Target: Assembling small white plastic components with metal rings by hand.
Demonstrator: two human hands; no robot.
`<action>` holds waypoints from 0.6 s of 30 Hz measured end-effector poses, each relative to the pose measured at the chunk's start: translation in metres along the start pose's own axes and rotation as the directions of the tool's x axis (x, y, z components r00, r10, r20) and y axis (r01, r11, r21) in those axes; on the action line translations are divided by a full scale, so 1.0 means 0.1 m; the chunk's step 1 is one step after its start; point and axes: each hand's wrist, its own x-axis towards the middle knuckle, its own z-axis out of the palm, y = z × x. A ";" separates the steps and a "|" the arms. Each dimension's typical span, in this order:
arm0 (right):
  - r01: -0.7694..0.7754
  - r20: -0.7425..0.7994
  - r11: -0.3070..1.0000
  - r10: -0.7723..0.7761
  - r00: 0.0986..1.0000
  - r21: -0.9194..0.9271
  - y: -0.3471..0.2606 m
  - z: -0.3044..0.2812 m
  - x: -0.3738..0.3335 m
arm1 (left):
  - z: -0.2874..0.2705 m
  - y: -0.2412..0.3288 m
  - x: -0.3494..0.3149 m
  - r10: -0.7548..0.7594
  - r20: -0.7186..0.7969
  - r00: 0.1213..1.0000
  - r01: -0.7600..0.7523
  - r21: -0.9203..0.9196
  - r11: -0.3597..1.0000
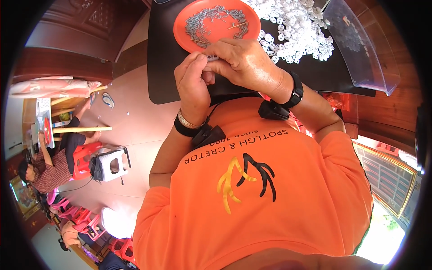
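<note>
My left hand [193,81] and my right hand [249,63] meet above the near edge of the dark table, fingertips pinched together. Between them is a small white plastic piece [212,57] with dark holes, mostly covered by the fingers. Just beyond the hands sits an orange-red plate [179,33] with many small grey metal pins or screws [194,28] spread in a ring. A few thin wooden sticks [237,25] lie among them. To the right of the plate, loose white plastic pieces [292,31] with holes form a wide heap.
A clear plastic bin [375,67] lies tilted at the right edge of the black table [164,72]. Off to the left, another person [56,168] sits on a red stool near a white stool [112,165]. Slippers [108,100] lie on the floor.
</note>
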 end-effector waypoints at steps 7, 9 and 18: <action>0.074 -0.050 0.997 -0.074 0.996 -0.014 -0.06 -0.01 0.00 | -0.01 0.06 -0.07 0.102 0.038 0.994 -0.105 0.060 0.993; 0.081 -0.083 0.997 -0.080 0.993 0.008 -0.06 -0.01 -0.02 | 0.01 0.08 -0.08 0.125 0.038 0.991 -0.127 0.070 0.989; 0.020 -0.093 0.999 -0.017 0.996 0.037 -0.17 -0.10 -0.09 | 0.10 0.14 -0.16 0.098 0.024 0.995 -0.100 0.083 0.992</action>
